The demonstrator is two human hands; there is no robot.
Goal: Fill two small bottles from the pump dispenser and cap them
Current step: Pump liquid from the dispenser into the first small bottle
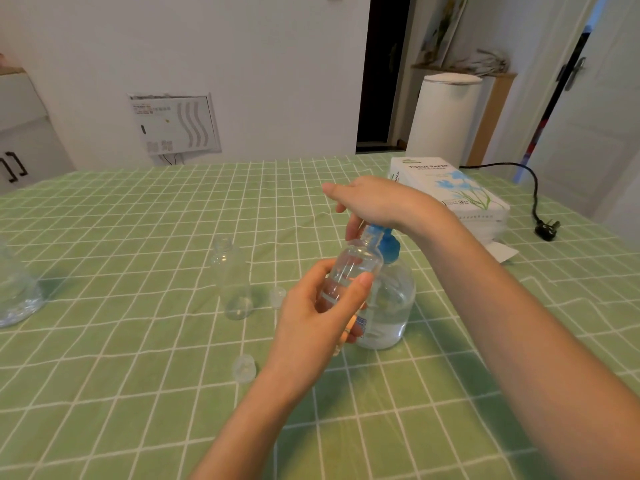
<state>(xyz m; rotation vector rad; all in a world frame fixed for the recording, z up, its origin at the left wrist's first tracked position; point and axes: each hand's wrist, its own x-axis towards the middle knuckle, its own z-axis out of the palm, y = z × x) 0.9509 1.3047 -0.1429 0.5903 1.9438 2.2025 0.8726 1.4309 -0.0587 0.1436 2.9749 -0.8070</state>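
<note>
My left hand grips a small clear bottle, held tilted with its open neck right under the blue pump spout. My right hand lies palm-down on top of the blue pump head of the clear dispenser, fingers hanging over its front. The dispenser stands on the green checked cloth and holds clear liquid low down. A second small clear bottle stands upright and uncapped to the left. Two clear caps lie on the cloth, one beside that bottle, the other nearer me.
A white tissue paper pack lies behind the dispenser at the right, with a black cable and plug past it. A clear glass vessel stands at the left edge. The green checked tablecloth covers the table.
</note>
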